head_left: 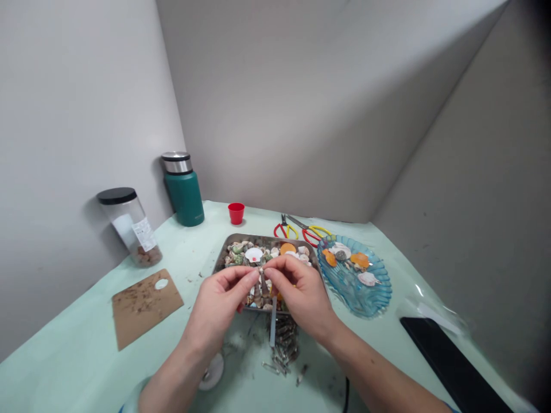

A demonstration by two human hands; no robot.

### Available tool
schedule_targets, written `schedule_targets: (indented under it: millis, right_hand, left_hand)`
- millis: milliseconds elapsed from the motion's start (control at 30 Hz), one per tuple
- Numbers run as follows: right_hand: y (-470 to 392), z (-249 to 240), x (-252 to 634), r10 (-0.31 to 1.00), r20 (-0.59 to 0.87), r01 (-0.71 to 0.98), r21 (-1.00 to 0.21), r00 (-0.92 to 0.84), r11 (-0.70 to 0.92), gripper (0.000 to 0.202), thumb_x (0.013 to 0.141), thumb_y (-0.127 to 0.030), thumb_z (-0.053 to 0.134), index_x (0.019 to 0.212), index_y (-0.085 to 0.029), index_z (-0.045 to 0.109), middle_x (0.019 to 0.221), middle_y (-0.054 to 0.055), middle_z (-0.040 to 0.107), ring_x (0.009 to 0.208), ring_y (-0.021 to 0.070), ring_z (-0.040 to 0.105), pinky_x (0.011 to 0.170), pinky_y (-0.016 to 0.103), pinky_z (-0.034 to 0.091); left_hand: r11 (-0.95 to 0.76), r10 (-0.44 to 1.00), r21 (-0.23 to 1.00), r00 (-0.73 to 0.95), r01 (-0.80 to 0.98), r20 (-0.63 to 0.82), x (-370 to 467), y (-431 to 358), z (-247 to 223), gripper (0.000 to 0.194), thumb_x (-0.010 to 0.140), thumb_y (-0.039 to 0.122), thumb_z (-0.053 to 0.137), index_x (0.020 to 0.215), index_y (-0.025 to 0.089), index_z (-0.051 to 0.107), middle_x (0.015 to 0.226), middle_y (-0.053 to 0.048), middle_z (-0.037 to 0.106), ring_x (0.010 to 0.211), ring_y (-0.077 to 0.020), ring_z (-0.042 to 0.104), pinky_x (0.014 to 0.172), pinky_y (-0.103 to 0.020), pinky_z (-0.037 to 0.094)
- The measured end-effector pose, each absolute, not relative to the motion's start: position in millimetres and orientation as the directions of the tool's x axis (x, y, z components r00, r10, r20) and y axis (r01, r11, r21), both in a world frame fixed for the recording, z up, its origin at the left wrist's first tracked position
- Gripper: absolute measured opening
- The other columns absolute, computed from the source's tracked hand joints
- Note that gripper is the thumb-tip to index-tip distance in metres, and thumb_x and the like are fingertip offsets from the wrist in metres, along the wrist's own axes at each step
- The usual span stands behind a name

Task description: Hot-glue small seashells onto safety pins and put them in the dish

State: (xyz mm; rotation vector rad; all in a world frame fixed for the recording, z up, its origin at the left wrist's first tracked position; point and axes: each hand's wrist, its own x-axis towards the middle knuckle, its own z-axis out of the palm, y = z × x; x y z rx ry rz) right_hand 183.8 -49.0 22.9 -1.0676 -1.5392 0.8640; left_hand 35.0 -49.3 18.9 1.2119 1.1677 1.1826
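Note:
Over a metal tray [226,248] full of small seashells [236,252], my two hands meet fingertip to fingertip. My left hand [219,295] pinches with thumb and forefinger, and my right hand [299,289] pinches the same way from the other side. A tiny pale piece [261,271] shows between the fingertips; it is too small to name. Below the hands, a flat grey strip [273,321] rests by the tray's near edge. Next to it lies a pile of small metal clips or pins [286,344], several of them loose.
Right of the tray is a blue shell-shaped dish [361,298] holding shells. Behind are two pairs of scissors [286,229], a red cup [236,213] and a green bottle [185,195]. At left stand a clear jar [140,232] and brown board [146,310]; a black slab [447,355] lies right.

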Motion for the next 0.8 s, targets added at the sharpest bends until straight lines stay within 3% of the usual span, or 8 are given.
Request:
schedule_targets:
  millis: [133,333,667,800]
  right_hand:
    - [-46.6,23.4,184.1,0.959,0.276,0.110,-0.953,-0.070,0.282,0.011,0.081,-0.026,0.055,0.078,-0.017,0.060,0.065,-0.002,0.055,0.056,0.0094,0.048,0.054,0.021,0.040]
    - [-37.5,16.9,188.0,0.987,0.149,-0.054,-0.988,-0.056,0.146,0.016,0.080,-0.032,0.058,0.079,-0.016,0.059,0.061,-0.004,0.052,0.052,0.0071,0.045,0.050,0.019,0.037]
    - [-38.1,18.1,186.6,0.987,0.133,-0.045,-0.991,-0.088,0.130,0.015,0.078,-0.030,0.059,0.077,-0.016,0.060,0.060,-0.004,0.051,0.051,0.0060,0.044,0.047,0.018,0.034]
    - [-34.0,15.9,189.9,0.988,0.095,-0.016,-0.996,-0.124,0.093,0.019,0.079,-0.033,0.056,0.089,-0.017,0.060,0.065,-0.002,0.057,0.050,0.0069,0.046,0.043,0.019,0.032]
  left_hand:
    - [0.004,0.999,0.998,0.040,-0.064,-0.001,35.7,-49.9,18.7,0.033,0.073,0.046,0.061,0.085,0.016,0.068,0.048,0.004,0.045,0.049,-0.0098,0.037,0.045,-0.020,0.031]
    - [-0.019,0.999,0.997,0.032,-0.070,0.021,36.4,-48.5,18.3,0.027,0.074,0.042,0.062,0.085,0.017,0.064,0.054,0.005,0.050,0.050,-0.0083,0.038,0.046,-0.019,0.031]
    - [-0.070,0.998,0.997,0.007,-0.016,0.070,33.1,-41.4,12.5,0.023,0.071,0.036,0.067,0.082,0.017,0.066,0.063,0.003,0.058,0.051,-0.0068,0.039,0.047,-0.018,0.031]
    - [-0.031,0.999,0.997,0.011,-0.068,0.032,30.2,-37.0,8.1,0.025,0.070,0.037,0.068,0.083,0.016,0.066,0.062,0.002,0.058,0.049,-0.0057,0.040,0.045,-0.017,0.030]
